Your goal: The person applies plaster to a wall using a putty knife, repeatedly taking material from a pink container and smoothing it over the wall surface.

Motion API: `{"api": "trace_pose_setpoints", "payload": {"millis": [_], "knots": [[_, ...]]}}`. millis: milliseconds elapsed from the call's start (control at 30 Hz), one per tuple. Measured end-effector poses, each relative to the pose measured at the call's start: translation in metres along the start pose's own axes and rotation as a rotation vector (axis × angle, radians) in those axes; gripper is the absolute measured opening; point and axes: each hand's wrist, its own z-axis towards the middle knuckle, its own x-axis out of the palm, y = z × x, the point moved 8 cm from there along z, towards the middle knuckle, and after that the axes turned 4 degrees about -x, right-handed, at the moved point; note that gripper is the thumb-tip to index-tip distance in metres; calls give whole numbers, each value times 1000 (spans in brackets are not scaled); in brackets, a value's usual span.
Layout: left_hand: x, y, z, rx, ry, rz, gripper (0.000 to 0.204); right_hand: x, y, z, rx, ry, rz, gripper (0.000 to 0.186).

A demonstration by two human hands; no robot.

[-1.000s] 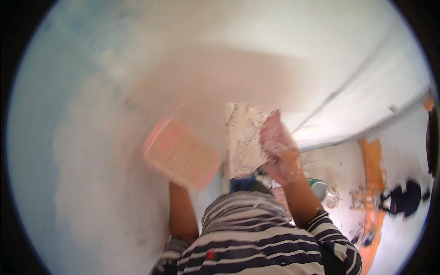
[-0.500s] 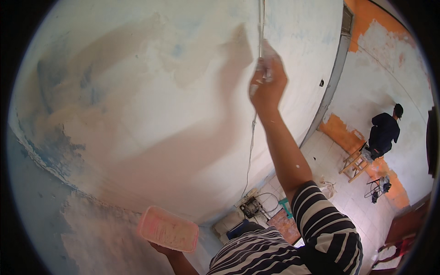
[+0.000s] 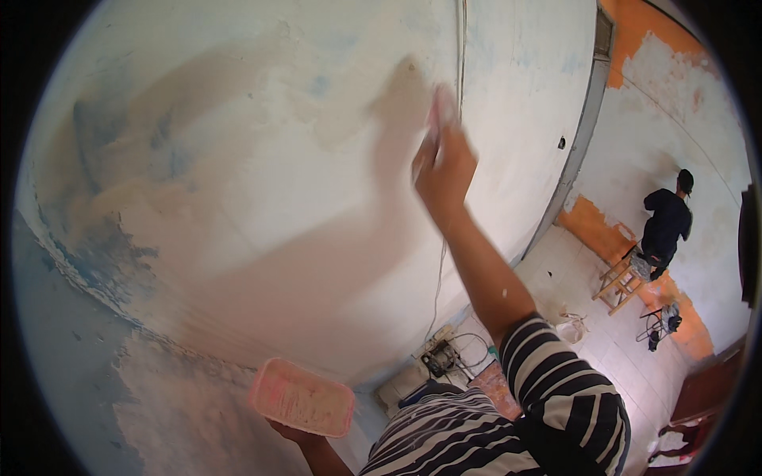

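Note:
My right hand [image 3: 444, 170] is raised against the white, patchy wall [image 3: 278, 159], closed on a pinkish flat tool [image 3: 440, 107], blurred, beside a thin vertical cable run [image 3: 461, 55]. Its shadow falls on the wall to the left. My left hand [image 3: 292, 432] is low at the bottom, gripping from beneath a pink rectangular tray [image 3: 303, 397] with pale paste smeared inside.
A co-worker [image 3: 665, 222] in dark clothes and cap is at the orange-and-white far wall by a wooden stool [image 3: 615, 285]. Below are a small machine with cables [image 3: 444, 357], a rusty-looking board [image 3: 498, 389], a white bucket [image 3: 570, 332] and a door frame [image 3: 575, 159].
The view has swung since one second ago. My right hand has risen with the tool to the wall, then shifted slightly down and left. My left hand still holds the tray.

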Motion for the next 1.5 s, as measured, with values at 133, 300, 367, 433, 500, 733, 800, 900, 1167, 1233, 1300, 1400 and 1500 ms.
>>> {"api": "trace_pose_setpoints", "payload": {"millis": [133, 300, 367, 433, 500, 733, 800, 900, 1167, 1233, 1300, 1400, 1500], "knots": [[-5, 11, -4, -84, -109, -82, 66, 57, -42, -2, 206, 377, -63, 63], [25, 14, -4, -94, 74, -56, 70, 41, 47, -116, -16, 547, 11, 67], [20, 15, -4, -85, 33, -52, 71, 24, 36, -90, 7, 497, 21, 72], [22, 21, -5, -99, -8, -57, 73, -2, -2, -11, 113, 109, 87, 67], [33, 31, -8, -203, 24, -181, 73, 10, -30, 34, 123, 127, -30, 60], [25, 32, -10, -206, 8, -106, 73, 30, 55, -95, -99, 421, 171, 66], [21, 27, -6, -134, -13, -60, 78, 7, 27, -51, 61, 269, 240, 66], [22, 35, -14, -208, -27, -108, 78, -1, -8, 36, 151, 64, 25, 58], [23, 46, -15, -211, -49, -92, 73, 39, 95, -106, 42, 512, 180, 69], [22, 47, -13, -212, -75, -120, 73, 19, 51, -61, 315, 409, 282, 65], [25, 48, -17, -253, -39, -130, 74, 16, 10, -1, 399, 253, 220, 60], [15, 56, -14, -294, -46, -143, 74, 47, -22, 24, 366, 320, -2, 57], [10, 55, -12, -246, -127, -133, 74, 77, 30, -91, 167, 540, -30, 71]]}}
